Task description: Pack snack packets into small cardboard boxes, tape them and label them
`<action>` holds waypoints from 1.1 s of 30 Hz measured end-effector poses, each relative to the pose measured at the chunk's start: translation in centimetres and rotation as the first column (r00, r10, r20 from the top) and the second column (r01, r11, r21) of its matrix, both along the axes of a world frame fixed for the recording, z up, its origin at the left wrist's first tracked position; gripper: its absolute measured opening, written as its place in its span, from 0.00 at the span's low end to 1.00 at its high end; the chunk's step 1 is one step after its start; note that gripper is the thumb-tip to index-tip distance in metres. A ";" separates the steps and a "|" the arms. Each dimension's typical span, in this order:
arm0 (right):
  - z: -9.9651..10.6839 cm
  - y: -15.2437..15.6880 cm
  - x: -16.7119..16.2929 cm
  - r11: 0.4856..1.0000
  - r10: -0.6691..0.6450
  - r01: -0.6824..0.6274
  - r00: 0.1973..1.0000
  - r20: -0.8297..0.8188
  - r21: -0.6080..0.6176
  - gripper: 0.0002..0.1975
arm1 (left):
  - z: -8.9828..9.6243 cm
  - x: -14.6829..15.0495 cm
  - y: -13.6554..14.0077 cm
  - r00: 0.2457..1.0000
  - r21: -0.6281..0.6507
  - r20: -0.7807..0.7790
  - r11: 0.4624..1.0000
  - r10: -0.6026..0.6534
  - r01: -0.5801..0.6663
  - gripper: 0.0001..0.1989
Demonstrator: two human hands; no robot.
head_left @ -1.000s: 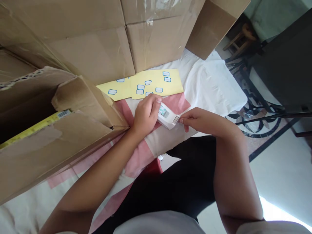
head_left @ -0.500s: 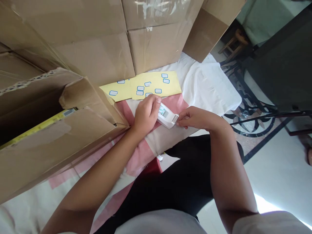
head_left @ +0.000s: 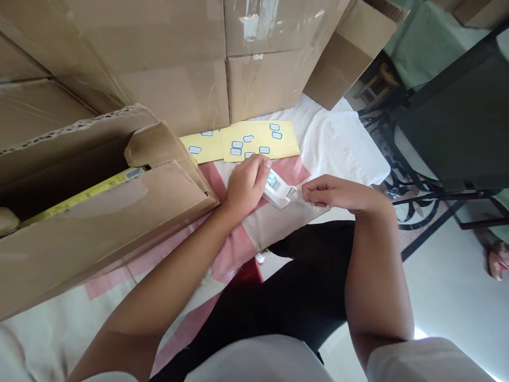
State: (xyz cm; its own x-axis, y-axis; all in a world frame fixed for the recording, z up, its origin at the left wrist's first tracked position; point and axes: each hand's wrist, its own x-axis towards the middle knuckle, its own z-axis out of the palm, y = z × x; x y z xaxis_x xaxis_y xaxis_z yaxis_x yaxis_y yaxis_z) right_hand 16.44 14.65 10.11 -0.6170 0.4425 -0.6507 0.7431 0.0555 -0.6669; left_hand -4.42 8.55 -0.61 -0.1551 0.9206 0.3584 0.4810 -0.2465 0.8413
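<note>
My left hand is closed around the upper end of a flat white oblong item. It carries a green and grey printed panel, and a small dark-edged slot shows at its right end. To the right of that slot, my right hand pinches with thumb and fingers. A faint see-through film seems to run from the slot end to these fingertips, though its shape is hard to make out. Both hands are over a pink, white and beige cloth. The left fingers hide the far end of the white item.
Yellow sheets with blue-bordered labels lie behind my hands. An open carton with a yellow item inside stands at the left. Taped cartons rise at the back. At the right are white cloth and a dark chair-like panel.
My right hand has moved right, away from the slot end of the white item, widening the gap. My left hand keeps its hold. The camera view has shifted slightly.
</note>
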 end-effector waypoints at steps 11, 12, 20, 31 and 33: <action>-2.6 0.6 0.4 0.997 0.027 -0.030 0.999 -0.038 -0.069 0.18 | 0.1 0.0 0.0 0.998 0.003 -0.061 1.000 0.014 -0.013 0.16; -2.9 0.7 0.4 0.996 0.026 -0.030 0.999 -0.037 -0.087 0.18 | 0.1 0.0 0.0 0.998 0.002 -0.069 1.000 0.015 -0.015 0.16; -2.7 1.0 1.0 0.992 -0.003 -0.003 0.999 -0.047 -0.124 0.21 | 0.0 -0.1 0.0 0.998 0.000 -0.068 1.000 0.009 -0.009 0.17; 1.5 0.0 -2.2 0.986 0.065 0.017 0.882 -0.468 0.168 0.23 | 3.8 1.1 -2.5 0.995 0.254 0.095 0.967 0.009 -0.033 0.15; 2.1 -0.6 -3.4 0.982 0.112 -0.017 0.852 -0.511 0.187 0.22 | 5.5 1.2 -3.7 0.973 0.210 0.228 0.978 -0.045 -0.004 0.14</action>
